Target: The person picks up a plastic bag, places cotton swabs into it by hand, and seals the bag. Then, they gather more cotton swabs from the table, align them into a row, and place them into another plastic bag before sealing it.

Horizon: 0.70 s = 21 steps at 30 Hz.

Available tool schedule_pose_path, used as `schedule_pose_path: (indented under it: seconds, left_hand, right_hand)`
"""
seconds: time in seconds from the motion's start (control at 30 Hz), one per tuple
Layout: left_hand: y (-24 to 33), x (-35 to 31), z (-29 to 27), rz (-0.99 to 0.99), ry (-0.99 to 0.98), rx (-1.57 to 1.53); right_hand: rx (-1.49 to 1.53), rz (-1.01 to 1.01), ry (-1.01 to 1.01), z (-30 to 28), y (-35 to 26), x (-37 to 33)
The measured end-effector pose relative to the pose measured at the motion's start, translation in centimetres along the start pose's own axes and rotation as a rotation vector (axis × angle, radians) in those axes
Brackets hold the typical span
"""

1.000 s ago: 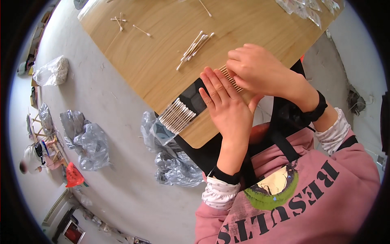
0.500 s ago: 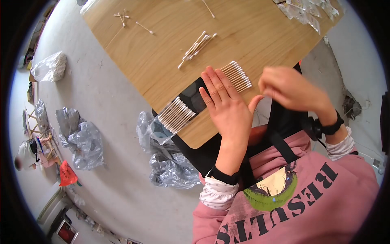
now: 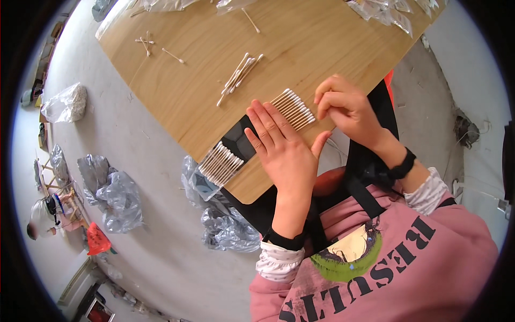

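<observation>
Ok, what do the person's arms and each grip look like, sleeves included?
The left grip and right grip are ungloved. Each wrist has a black band; toward the elbow come whitish cuffs with small dots, then dusty pink sleeves.

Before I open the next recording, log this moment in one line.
left hand: flat, partly over right swab row; right hand: curled, apart from that row; loose swab pile: on wooden table

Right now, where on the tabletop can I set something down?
The wooden tabletop is bare between the cotton swab pile and the upper-right plastic packets, and between that pile's lower end and the left edge. It is crowded near the left hand, which covers part of the cotton swab row.
</observation>
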<state>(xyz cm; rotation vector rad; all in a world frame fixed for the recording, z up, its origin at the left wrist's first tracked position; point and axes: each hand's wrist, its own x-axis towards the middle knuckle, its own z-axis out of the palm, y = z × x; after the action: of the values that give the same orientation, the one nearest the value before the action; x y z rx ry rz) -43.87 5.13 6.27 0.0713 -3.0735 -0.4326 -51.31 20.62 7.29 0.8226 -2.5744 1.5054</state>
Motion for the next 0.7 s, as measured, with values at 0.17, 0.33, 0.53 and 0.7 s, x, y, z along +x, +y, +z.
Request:
schedule_pose_path:
  seconds: [0.17, 0.33, 0.53, 0.7]
  left_hand:
    - [-0.1, -0.1, 0.1, 0.009, -0.013, 0.019]
    - [-0.1, 0.0, 0.0, 0.005, -0.007, 0.009]
    - [-0.2, -0.1, 0.1, 0.002, -0.011, 0.022]
    - [-0.1, 0.0, 0.0, 0.006, -0.007, 0.016]
  right_hand:
    - [-0.011, -0.036, 0.095, 2.0, 1.1, -0.4]
    - [-0.068, -0.089, 0.145, 2.3, 1.3, -0.4]
    - [-0.108, -0.143, 0.119, 2.1, 1.3, -0.4]
    - [-0.042, -0.069, 0.196, 2.1, 1.4, -0.4]
